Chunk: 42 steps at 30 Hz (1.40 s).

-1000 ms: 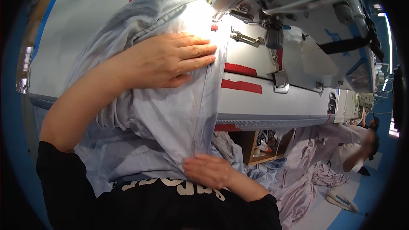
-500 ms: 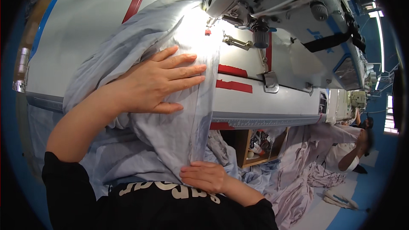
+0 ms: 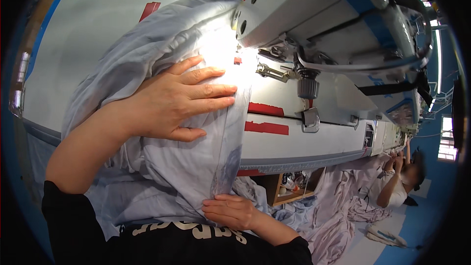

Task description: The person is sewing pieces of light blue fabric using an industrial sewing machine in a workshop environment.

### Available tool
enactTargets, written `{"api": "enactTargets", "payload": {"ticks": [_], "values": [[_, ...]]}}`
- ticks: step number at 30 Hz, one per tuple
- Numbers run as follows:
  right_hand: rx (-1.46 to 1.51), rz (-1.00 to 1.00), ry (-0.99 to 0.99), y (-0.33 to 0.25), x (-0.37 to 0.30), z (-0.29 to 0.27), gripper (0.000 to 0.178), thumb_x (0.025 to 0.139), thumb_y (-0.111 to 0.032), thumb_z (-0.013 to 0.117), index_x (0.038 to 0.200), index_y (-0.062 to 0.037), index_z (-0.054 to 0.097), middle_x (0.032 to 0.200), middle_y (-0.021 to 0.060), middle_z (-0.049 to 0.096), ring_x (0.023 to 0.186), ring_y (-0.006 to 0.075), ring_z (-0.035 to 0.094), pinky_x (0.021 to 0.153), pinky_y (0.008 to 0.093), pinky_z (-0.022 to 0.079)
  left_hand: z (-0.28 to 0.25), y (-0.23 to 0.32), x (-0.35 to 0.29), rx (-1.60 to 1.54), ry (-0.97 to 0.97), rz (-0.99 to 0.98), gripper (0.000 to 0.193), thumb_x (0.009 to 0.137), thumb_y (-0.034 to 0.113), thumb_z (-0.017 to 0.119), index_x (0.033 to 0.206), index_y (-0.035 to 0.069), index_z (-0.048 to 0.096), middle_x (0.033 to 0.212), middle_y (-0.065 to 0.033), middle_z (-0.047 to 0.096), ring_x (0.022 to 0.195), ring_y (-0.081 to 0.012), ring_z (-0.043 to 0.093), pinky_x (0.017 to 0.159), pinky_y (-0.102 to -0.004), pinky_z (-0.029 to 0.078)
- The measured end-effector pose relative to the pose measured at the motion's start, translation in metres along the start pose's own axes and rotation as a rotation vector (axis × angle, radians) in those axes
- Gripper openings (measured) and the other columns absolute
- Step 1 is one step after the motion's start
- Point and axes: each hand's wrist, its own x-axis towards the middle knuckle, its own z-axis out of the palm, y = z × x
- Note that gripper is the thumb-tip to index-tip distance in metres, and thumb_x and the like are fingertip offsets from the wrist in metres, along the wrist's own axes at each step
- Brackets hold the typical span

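A pale blue-grey fabric piece [image 3: 162, 54] lies bunched over the white sewing table [image 3: 88, 24] and hangs down over its front edge. My left hand [image 3: 181, 100] lies flat on the cloth with fingers spread, pointing toward the brightly lit needle area of the white sewing machine [image 3: 324, 24]. My right hand [image 3: 230, 211] pinches the lower seam edge of the same cloth near my body, below the table edge.
Red tape strips [image 3: 265, 118] mark the table front beside the cloth. A metal guide [image 3: 270, 71] and knob sit under the machine head. More pale fabric [image 3: 338, 216] is piled on the floor at right. Another person [image 3: 402, 181] works at the far right.
My left hand has slid farther along the cloth toward the needle area. The view has moved closer to the machine. My right hand keeps its pinch on the lower seam.
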Motion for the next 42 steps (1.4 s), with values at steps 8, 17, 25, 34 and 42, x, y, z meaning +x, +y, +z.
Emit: {"api": "enactTargets", "payload": {"ticks": [8,17,25,34,42], "values": [[-0.035,-0.033,0.011,0.019,0.013,-0.010,0.016,0.080,-0.008,0.066,0.093,-0.0064,0.074,0.100,0.0082,0.072,0.103,0.0204,0.069,0.092,0.0329,0.054,-0.003,-0.021,0.009,0.014,0.065,-0.036,0.062,0.080,0.042,0.066,0.137,0.021,0.052,0.142,-0.0084,0.047,0.140,-0.0332,0.031,0.118,-0.0508,0.020],[-0.125,-0.102,0.007,0.026,0.028,-0.020,0.017,0.078,-0.004,0.063,0.093,-0.0021,0.069,0.103,0.0100,0.070,0.102,0.0231,0.068,0.092,0.0360,0.054,-0.007,-0.044,0.019,0.019,0.172,0.035,0.057,0.075,0.034,0.073,0.128,0.021,0.059,0.129,-0.0087,0.053,0.130,-0.0329,0.040,0.111,-0.0460,0.031],[-0.292,-0.109,0.037,0.013,0.008,0.006,0.013,0.077,-0.007,0.066,0.089,-0.0138,0.069,0.092,-0.0017,0.068,0.098,0.0148,0.068,0.105,0.0424,0.041,-0.004,-0.020,0.014,0.313,0.152,0.038,0.055,0.084,0.026,0.065,0.135,0.010,0.050,0.134,-0.0092,0.051,0.133,-0.0298,0.040,0.115,-0.0443,0.027],[-0.428,-0.120,0.173,-0.021,-0.026,0.038,0.013,0.077,-0.010,0.065,0.086,-0.0177,0.068,0.084,-0.0069,0.061,0.092,0.0115,0.066,0.113,0.0587,0.025,0.015,0.062,-0.058,0.285,-0.115,-0.300,0.085,0.090,0.072,0.028,0.149,0.011,0.035,0.158,-0.0106,0.024,0.148,-0.0318,0.013,0.118,-0.0537,0.006],[-0.374,-0.108,0.172,-0.041,-0.053,0.049,0.016,0.075,-0.010,0.066,0.088,-0.0171,0.072,0.082,-0.0069,0.066,0.090,0.0107,0.067,0.112,0.0547,0.029,-0.012,0.035,-0.079,0.410,-0.137,-0.266,0.064,0.095,0.059,0.036,0.149,0.025,0.036,0.158,0.0008,0.025,0.147,-0.0268,0.017,0.120,-0.0468,0.012]]}}
